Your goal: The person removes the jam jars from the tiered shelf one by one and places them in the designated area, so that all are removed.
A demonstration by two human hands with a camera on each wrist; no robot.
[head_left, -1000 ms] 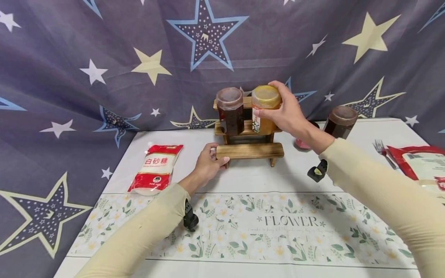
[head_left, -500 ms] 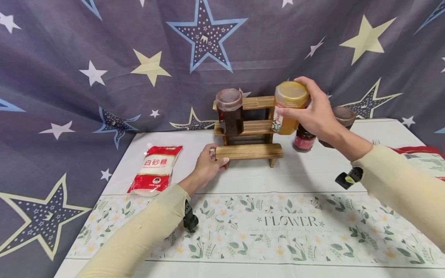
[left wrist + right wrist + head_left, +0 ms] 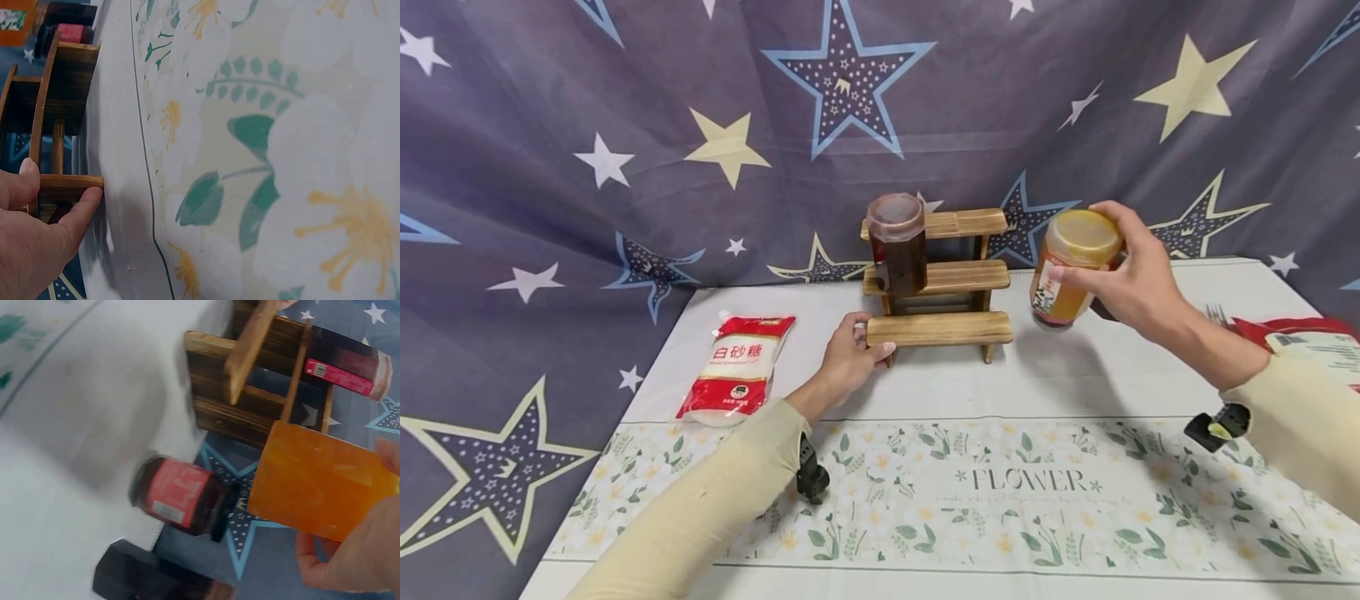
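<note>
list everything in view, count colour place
Backdrop: 1, purple, behind
Tablecloth: 1, white floral, below
Rack: 1, brown, centre
Shelved jar: 1, dark brown, rack's middle step
Amber jar: 1, amber, held, right
Pink-labelled jar: 1, dark, right of rack
Blurred jar: 1, dark, beside it
Sugar bag: 1, red-white, left
Other bag: 1, red-white, right
Fork: 1, silver, right
Wrist devices: 2, black, left, right
Sleeves: 2, cream, left, right
Left hand: 1, bare, gripping rack
Right hand: 1, bare, gripping amber jar

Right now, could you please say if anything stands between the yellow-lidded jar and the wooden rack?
Nothing visible does: the right hand holds the yellow-lidded jar to the right of the wooden rack.
</note>
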